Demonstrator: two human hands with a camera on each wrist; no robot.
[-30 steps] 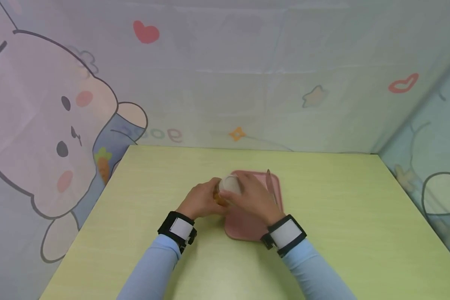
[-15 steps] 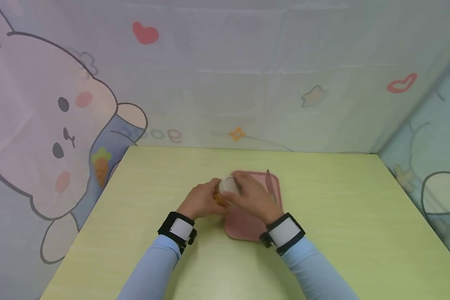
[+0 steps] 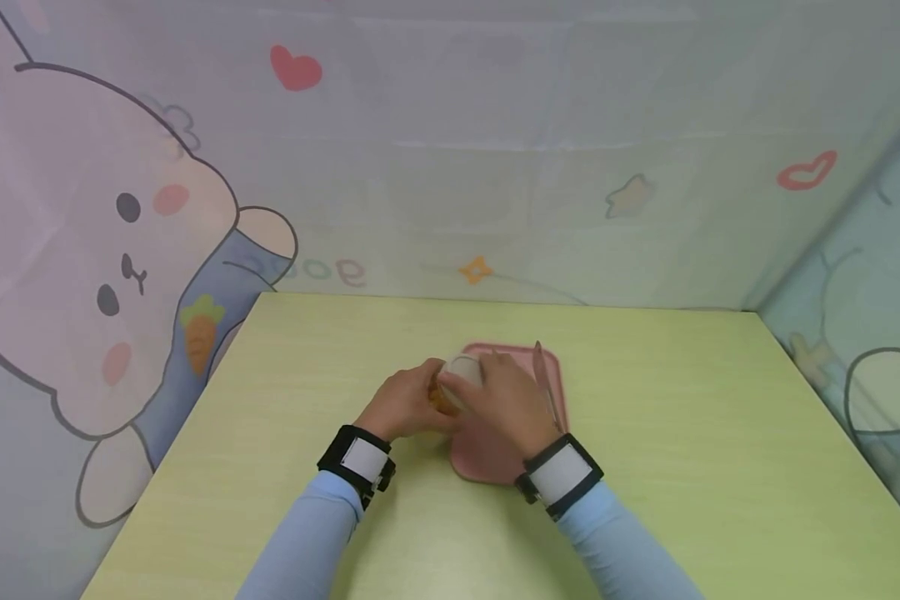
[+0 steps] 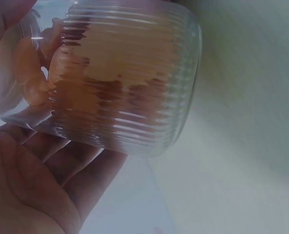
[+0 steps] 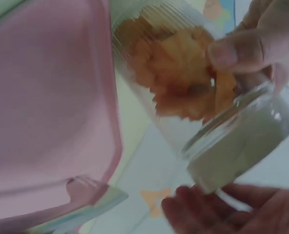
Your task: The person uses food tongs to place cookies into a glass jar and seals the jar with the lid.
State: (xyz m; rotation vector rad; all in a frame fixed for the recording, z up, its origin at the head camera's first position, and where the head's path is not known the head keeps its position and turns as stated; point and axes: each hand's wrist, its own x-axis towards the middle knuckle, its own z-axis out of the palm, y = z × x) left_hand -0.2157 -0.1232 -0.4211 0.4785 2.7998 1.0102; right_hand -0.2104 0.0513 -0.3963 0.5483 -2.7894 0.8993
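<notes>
My left hand grips a ribbed clear glass jar, its thumb across the glass in the right wrist view. Wavy orange pieces, like chips, fill much of the jar. A pale whitish lid covers the jar's mouth, tilted up toward the right. My right hand holds this lid, the thumb on its near side and the fingers round the far side. Both hands are over the left part of a pink tray, and the jar is held above the table.
On the tray's right side lies a knife, its tip past the far rim. The yellow-green table stretches out on both sides. A printed cloth hangs behind it, with another at the right.
My right hand has turned a little at the lid, and its wrist has shifted slightly left. The left hand keeps its hold on the jar in nearly the same place.
</notes>
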